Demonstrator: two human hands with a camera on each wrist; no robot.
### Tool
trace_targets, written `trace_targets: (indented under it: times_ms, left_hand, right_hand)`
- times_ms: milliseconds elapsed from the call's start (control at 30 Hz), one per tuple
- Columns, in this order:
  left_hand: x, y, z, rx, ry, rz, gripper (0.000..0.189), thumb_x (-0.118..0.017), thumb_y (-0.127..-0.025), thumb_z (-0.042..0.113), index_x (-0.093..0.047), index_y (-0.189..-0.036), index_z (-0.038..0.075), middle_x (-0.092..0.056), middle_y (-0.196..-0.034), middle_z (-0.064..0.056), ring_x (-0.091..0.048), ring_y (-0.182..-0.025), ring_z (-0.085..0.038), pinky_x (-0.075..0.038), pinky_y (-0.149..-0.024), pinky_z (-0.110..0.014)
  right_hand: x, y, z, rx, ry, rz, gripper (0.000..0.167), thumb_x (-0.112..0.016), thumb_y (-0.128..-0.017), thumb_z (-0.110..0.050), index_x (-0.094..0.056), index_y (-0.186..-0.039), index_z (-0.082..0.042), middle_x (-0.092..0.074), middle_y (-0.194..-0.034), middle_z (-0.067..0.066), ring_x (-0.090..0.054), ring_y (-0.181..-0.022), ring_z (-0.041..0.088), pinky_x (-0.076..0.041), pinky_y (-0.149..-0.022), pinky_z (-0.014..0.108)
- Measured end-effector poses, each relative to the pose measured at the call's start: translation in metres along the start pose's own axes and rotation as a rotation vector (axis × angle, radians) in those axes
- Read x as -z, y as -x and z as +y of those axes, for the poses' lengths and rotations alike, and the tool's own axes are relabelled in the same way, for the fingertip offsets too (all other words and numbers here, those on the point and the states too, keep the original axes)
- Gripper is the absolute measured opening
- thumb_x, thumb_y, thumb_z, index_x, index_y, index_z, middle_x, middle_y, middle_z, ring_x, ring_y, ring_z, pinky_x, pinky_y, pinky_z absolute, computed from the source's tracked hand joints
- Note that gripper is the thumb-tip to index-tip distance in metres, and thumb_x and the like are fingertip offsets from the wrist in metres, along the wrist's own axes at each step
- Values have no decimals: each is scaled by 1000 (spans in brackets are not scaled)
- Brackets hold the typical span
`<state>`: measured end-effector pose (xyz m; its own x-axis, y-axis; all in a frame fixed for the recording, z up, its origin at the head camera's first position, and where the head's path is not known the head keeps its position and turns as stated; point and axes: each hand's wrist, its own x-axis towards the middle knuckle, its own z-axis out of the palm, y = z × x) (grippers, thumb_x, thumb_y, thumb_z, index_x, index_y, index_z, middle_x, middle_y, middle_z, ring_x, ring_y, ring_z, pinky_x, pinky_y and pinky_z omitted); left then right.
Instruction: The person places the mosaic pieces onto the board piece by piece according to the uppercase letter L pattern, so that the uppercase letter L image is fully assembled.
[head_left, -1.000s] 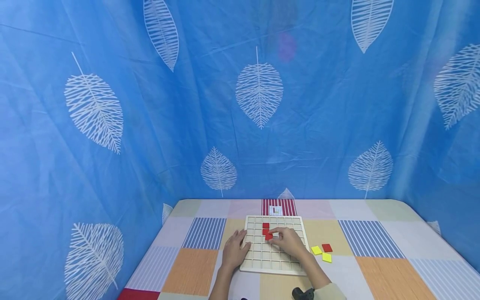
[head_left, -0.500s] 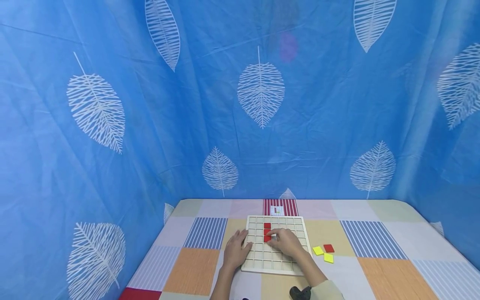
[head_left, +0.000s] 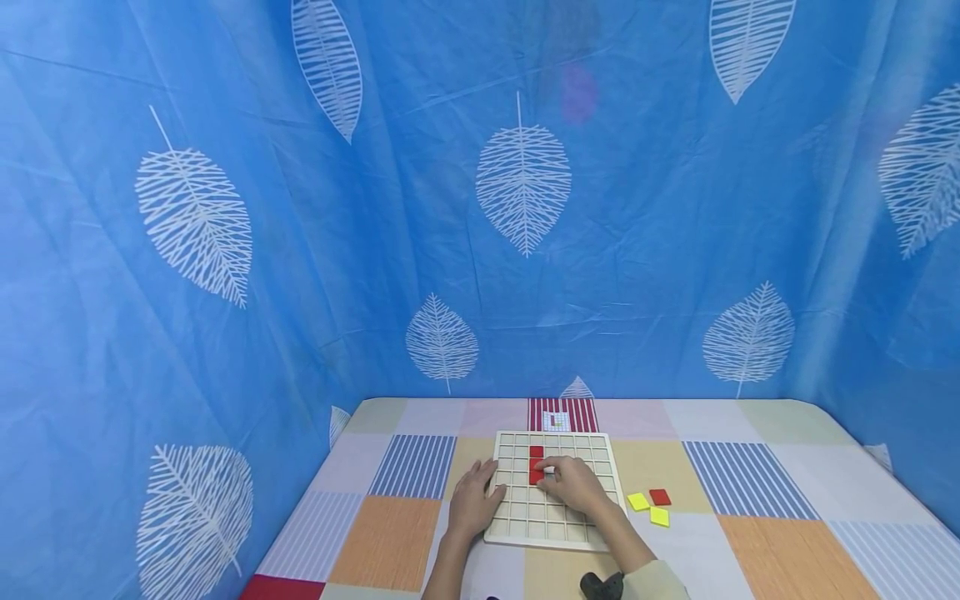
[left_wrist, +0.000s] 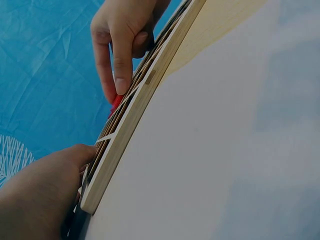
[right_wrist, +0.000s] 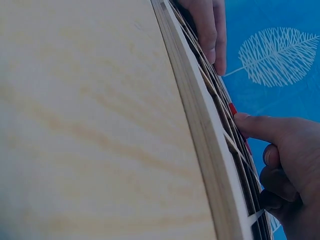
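A pale wooden grid board (head_left: 517,533) lies on the table. Several cells down from its far edge, red square tiles line up in one column, the far red tile (head_left: 536,451) in plain sight. My right hand (head_left: 576,485) reaches in from the right, thumb and index finger at the near red tile (head_left: 536,477), which sits lined up with the column. In the left wrist view its fingertips point down onto red at the board's surface. My left hand (head_left: 471,502) rests along the board's left edge with fingers extended, thumb over the rim.
Right of the board lie two yellow tiles, a far yellow tile (head_left: 638,502) and a near yellow tile (head_left: 659,517), beside a loose red tile (head_left: 660,497). A small printed grid card (head_left: 555,421) lies behind the board. A black object (head_left: 602,586) is by the right sleeve.
The near red tile, earlier skewed to the right, now lies straight in the column under my right fingers. My left hand has stayed on the board's edge.
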<state>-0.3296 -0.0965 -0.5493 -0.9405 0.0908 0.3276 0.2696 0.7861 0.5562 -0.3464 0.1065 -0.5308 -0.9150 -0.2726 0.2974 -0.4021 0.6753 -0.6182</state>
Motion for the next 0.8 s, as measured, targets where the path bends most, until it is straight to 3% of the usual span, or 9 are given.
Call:
trace_targets:
  times_ms: [367,800]
  left_hand:
    - [-1,1,-1,-16,2,17,45,-61,-85,27,-57,-125,7,-54,-129,-10,-41,-126,-33,-33,-102,-51]
    - [-1,0,-2,-9,-3,10,45,-61,-86,27,-56,-126,7,-54,-130,-10,-41,-126,-33,-33,-101,-52]
  right_hand:
    - [15,8,6,-51,-127,24,27,-73,-79,-23,-69,-104,-13,-38,-46,-8,-28,-39,4,-25,-35,18]
    - [87,47,56,-194,-158,132,31,-72,-80,-19,-67,-109,-9,-35,-47,-4,-27,-38,5,-24,-34,18]
